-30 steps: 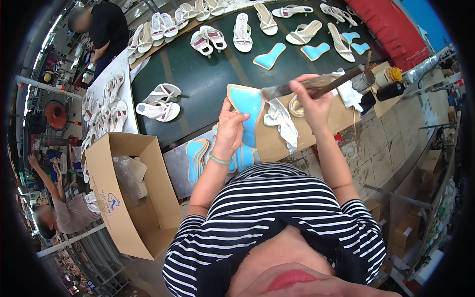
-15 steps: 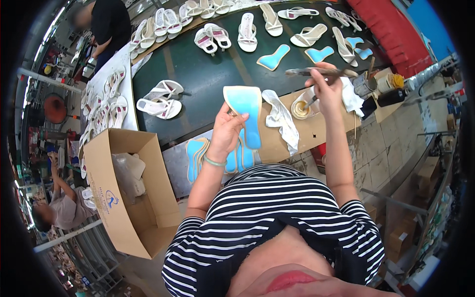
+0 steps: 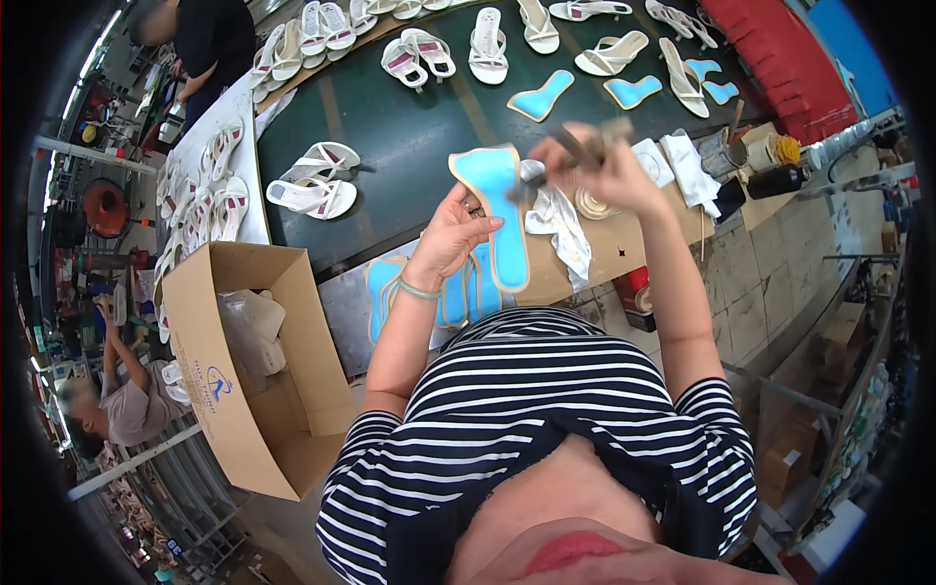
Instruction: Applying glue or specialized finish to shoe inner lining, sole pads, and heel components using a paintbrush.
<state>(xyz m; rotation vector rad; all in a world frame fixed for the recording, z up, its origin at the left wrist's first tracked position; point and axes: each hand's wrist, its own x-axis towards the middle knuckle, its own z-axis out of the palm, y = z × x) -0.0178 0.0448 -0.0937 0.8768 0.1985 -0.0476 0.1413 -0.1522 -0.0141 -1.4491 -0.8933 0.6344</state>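
Observation:
My left hand (image 3: pixel 456 232) holds a light blue shoe insole (image 3: pixel 499 214) with a tan rim, upright over the table edge. My right hand (image 3: pixel 606 168) grips a brush (image 3: pixel 570 146), blurred, its tip against the upper part of the insole. More blue insoles (image 3: pixel 458 292) lie stacked under my left forearm. A white cloth (image 3: pixel 565 234) lies on the brown cardboard sheet (image 3: pixel 624 253) just right of the insole, beside a small round tin (image 3: pixel 593 203).
White sandals (image 3: pixel 314 180) lie on the dark green table (image 3: pixel 409 146), with more along its far edge and blue insoles (image 3: pixel 542 96). An open cardboard box (image 3: pixel 249 370) stands at my left. Jars and a bottle (image 3: pixel 770 166) sit at right. Other people work at left.
My right hand drew the brush back from the tin at the right to the insole's top. The left hand kept the insole raised, tilting it slightly.

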